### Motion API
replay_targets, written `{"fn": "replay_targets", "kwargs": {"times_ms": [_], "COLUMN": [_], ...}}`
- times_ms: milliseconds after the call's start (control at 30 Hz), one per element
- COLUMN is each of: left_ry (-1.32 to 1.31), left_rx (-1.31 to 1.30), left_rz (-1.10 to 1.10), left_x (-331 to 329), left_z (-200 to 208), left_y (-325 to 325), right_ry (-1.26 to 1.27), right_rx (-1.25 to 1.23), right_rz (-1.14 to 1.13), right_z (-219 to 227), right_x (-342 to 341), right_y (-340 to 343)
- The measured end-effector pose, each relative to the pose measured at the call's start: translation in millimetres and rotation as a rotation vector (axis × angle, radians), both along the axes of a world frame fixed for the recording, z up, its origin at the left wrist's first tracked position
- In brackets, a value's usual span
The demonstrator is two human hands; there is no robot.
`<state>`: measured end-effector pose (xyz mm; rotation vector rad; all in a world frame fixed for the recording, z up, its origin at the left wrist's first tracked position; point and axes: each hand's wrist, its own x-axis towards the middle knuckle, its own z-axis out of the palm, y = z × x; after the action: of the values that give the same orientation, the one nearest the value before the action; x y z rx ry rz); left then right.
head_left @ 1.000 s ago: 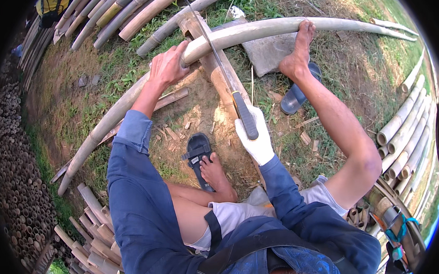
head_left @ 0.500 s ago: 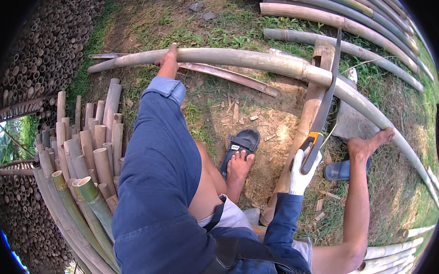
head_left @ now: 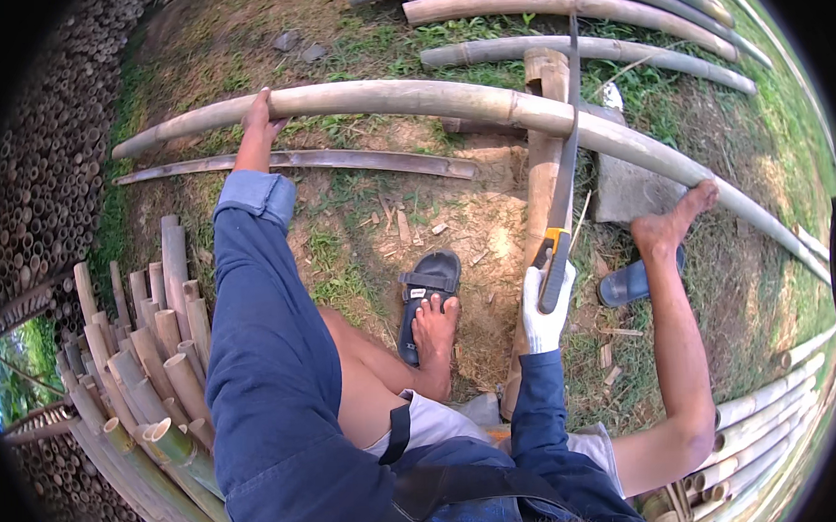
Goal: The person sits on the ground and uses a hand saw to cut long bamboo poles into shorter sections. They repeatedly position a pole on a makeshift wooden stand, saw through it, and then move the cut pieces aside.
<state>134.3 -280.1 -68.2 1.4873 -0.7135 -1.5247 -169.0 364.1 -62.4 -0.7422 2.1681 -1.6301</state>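
A long pale bamboo pole (head_left: 383,98) runs across in front of me, resting over a thicker bamboo support (head_left: 542,186). My bare left hand (head_left: 259,123) is closed around the pole toward its left end. In a white glove, my right hand (head_left: 544,323) grips the yellow-and-black handle of a handsaw (head_left: 565,175). The saw's long blade crosses the pole just right of the support, its tip reaching past the far side. How deep the teeth sit is hard to see. My bare right foot (head_left: 677,214) presses against the pole farther right.
A split bamboo strip (head_left: 367,161) lies on the ground nearer than the pole. Cut bamboo pieces (head_left: 160,328) stand bundled at left, and long poles (head_left: 565,3) lie at the far right. A flat stone block (head_left: 629,188) sits behind my right foot. Sandals (head_left: 428,284) and wood chips are underfoot.
The view has shifted, moving most things leftward in it. The pole's left part, with my left hand on it, now lies farther from the split strip. The saw stays across the pole.
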Motion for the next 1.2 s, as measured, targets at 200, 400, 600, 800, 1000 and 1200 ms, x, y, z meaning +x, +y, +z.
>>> {"fn": "replay_targets", "kwargs": {"times_ms": [200,400,600,800,1000,1200], "left_ry": [-0.432,-0.984,-1.038,-1.092,-1.131,-1.135], "left_rx": [-0.094,-1.161,-1.359,-1.271,-1.196,-1.156], "left_rz": [0.07,-1.01,-1.429,-1.487,-1.481,-1.537], "left_x": [-39,-255,-379,-385,-385,-394], "left_z": [-17,85,86,99,98,105], "left_y": [21,187,299,300,284,293], "right_ry": [-0.083,0.057,0.079,0.061,0.022,0.163], "right_rx": [-0.022,-0.039,0.04,-0.172,-0.141,-0.122], "right_rz": [-0.094,-0.144,-0.118,-0.038,-0.079,-0.084], "right_z": [9,21,44,31,20,12], "right_x": [6,12,26,-50,-8,-29], "right_y": [-8,4,21,-42,-25,-56]}}
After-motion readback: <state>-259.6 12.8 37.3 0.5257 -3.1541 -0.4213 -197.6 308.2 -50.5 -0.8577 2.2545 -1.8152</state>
